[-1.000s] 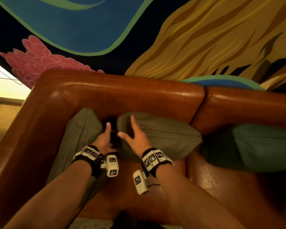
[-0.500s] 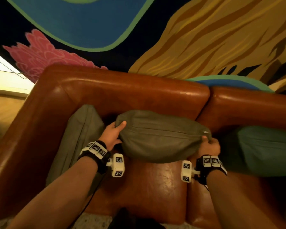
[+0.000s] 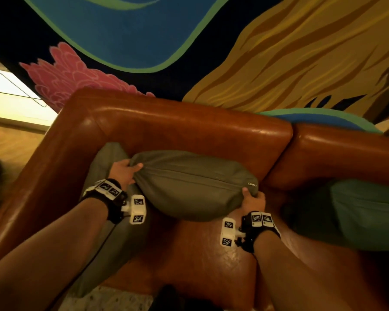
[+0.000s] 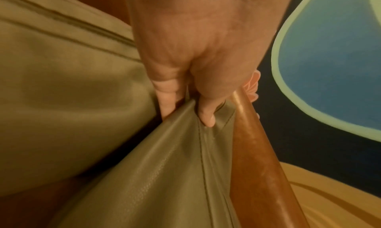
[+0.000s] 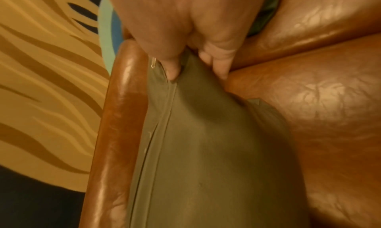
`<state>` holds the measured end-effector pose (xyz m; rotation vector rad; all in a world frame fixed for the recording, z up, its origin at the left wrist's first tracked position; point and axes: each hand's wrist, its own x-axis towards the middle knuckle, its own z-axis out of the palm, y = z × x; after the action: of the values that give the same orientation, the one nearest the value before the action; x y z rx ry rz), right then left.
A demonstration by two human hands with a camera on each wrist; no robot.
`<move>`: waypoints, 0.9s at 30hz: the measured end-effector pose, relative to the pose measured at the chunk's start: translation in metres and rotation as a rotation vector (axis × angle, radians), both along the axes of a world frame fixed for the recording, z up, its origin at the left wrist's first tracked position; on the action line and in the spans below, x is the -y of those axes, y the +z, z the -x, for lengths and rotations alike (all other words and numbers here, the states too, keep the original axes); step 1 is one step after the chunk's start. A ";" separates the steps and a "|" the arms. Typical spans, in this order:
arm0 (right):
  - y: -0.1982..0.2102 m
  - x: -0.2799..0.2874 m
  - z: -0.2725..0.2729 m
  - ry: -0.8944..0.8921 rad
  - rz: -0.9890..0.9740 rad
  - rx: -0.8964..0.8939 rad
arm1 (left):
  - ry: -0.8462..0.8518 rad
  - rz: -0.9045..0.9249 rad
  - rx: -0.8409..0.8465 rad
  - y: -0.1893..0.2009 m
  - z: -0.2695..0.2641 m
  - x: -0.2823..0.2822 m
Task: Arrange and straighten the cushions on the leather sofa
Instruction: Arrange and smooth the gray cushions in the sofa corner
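Observation:
An olive cushion [image 3: 193, 187] leans against the brown leather sofa back [image 3: 189, 129], zipper seam on top. My left hand [image 3: 130, 170] grips its left corner; in the left wrist view the thumb and fingers [image 4: 187, 115] pinch the fabric corner beside the leather roll. My right hand [image 3: 248, 195] grips the right corner just below the zipper pull, and the right wrist view shows that pinch [image 5: 196, 71] on the olive cushion [image 5: 206, 150]. A second olive cushion [image 3: 103, 232] stands along the left armrest, partly under my left forearm.
A teal cushion [image 3: 357, 214] lies on the neighbouring seat at the right. The sofa's left armrest [image 3: 43, 176] and seat [image 3: 200, 254] surround the hands. A painted mural wall [image 3: 279, 52] rises behind the sofa. Pale floor shows at the far left.
My right hand moved from the cushion's left end to its right corner and took hold. The left hand closed on the left corner. The cushion has shifted slightly left along the backrest.

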<state>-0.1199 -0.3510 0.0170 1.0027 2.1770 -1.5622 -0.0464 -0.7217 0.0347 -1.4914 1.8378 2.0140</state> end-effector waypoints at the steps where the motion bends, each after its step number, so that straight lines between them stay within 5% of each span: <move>1: -0.001 0.000 0.002 0.004 0.007 -0.003 | 0.005 0.004 0.003 -0.002 -0.002 0.006; 10: -0.036 -0.067 0.023 0.187 -0.266 -0.169 | -0.060 0.046 0.032 -0.012 -0.002 -0.001; 18: -0.011 -0.052 0.029 0.208 -0.379 -0.179 | -0.608 0.716 0.304 -0.013 -0.003 -0.001; 23: -0.014 -0.049 0.056 0.307 -0.465 -0.045 | -0.449 0.559 0.188 -0.012 0.003 -0.008; 27: 0.017 0.013 0.055 0.371 -0.604 -0.447 | -0.193 0.414 -0.004 0.000 -0.033 0.003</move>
<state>-0.1747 -0.3639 0.0338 0.3389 3.0299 -1.0426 -0.0137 -0.7251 0.0349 -1.3150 2.4044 1.6217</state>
